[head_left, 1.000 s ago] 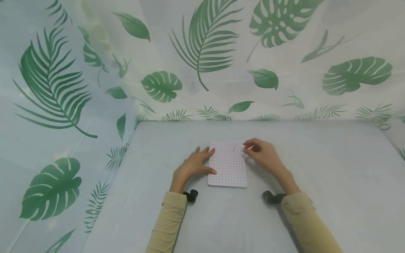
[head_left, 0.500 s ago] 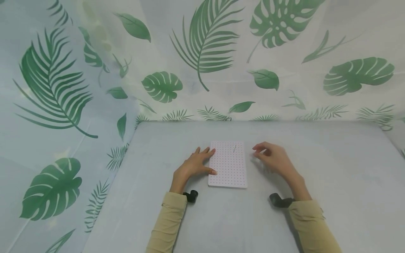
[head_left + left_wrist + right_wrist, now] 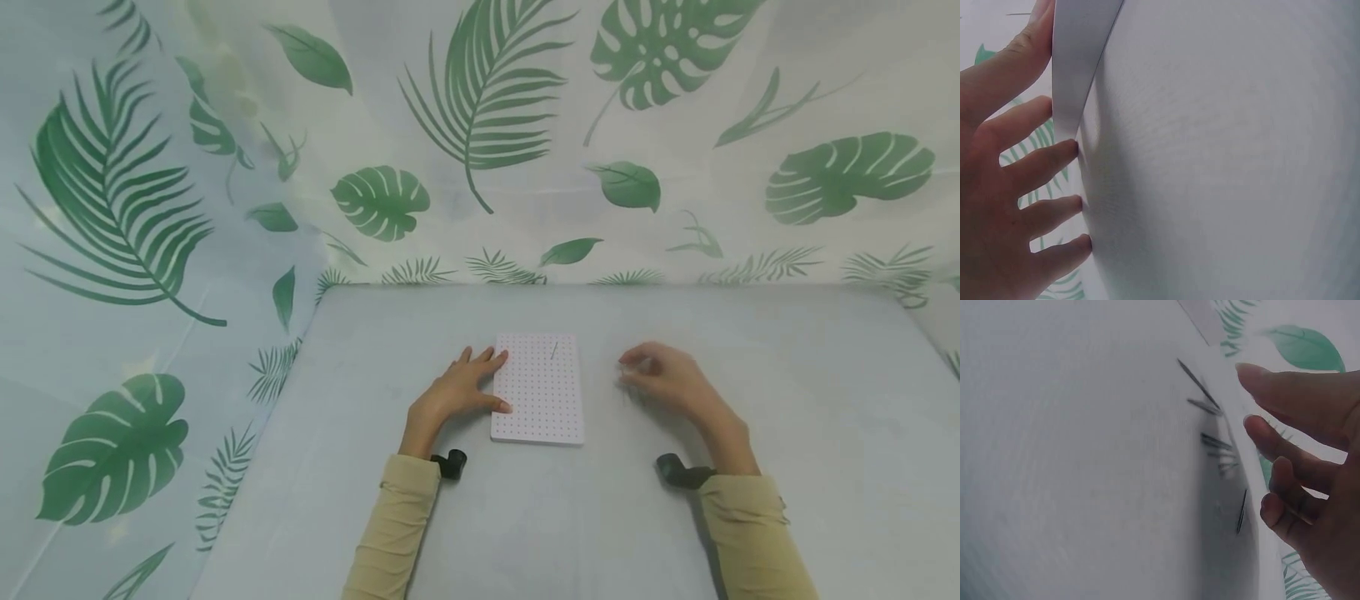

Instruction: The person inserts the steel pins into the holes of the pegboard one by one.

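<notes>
Head: left hand (image 3: 452, 394) touches dotted block (image 3: 540, 392)

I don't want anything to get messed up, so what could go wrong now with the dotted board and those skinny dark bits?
The skinny dark bits near the right hand are so thin that some might get lost or be fiddly to grab. If they're sharp, which I can't tell, one could prick a finger. And if the left hand nudges the dotted board, the thin stick on it might shift.
</notes>
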### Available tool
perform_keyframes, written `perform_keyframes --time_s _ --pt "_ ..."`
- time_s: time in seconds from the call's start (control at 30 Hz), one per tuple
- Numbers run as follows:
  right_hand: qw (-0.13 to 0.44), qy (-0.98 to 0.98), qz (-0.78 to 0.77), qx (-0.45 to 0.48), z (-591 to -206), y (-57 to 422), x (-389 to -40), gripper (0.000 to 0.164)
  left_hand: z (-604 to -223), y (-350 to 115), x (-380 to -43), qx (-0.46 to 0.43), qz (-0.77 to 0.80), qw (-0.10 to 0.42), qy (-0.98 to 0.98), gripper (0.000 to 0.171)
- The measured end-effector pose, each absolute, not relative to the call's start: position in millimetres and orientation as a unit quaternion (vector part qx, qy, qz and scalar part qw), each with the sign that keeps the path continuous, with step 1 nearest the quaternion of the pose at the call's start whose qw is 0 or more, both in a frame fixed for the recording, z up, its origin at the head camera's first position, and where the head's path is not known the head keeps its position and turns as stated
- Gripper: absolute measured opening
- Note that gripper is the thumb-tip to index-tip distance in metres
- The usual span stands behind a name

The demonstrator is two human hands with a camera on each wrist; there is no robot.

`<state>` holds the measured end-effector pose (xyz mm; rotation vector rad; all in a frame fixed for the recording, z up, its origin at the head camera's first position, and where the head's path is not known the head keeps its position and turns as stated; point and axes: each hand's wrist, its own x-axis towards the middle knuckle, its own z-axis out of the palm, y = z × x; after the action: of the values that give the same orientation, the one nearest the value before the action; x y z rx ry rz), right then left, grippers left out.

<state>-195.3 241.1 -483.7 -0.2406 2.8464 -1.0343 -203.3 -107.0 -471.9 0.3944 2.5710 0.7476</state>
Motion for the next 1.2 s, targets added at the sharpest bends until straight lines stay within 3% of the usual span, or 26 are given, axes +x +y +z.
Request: perform_keyframes --time_s 0.33,0.63,1.2 --pt "0.105 0.927 -0.351 -0.081 -487.2 248.8 -192.7 0.055 -469.6 -108.5 -201.6 0.142 0.279 0.217 0.925 0.095" --pt "0.105 0.931 -0.329 -0.114 -487.9 246.5 -193.7 0.065 -466.5 -108.1 -200.8 0.142 0.282 0.220 0.923 0.095" --pt "0.096 0.932 -0.327 -0.119 -488.1 245.8 -191.0 0.053 -466.5 -108.2 -200.6 0.145 0.284 0.221 0.922 0.094"
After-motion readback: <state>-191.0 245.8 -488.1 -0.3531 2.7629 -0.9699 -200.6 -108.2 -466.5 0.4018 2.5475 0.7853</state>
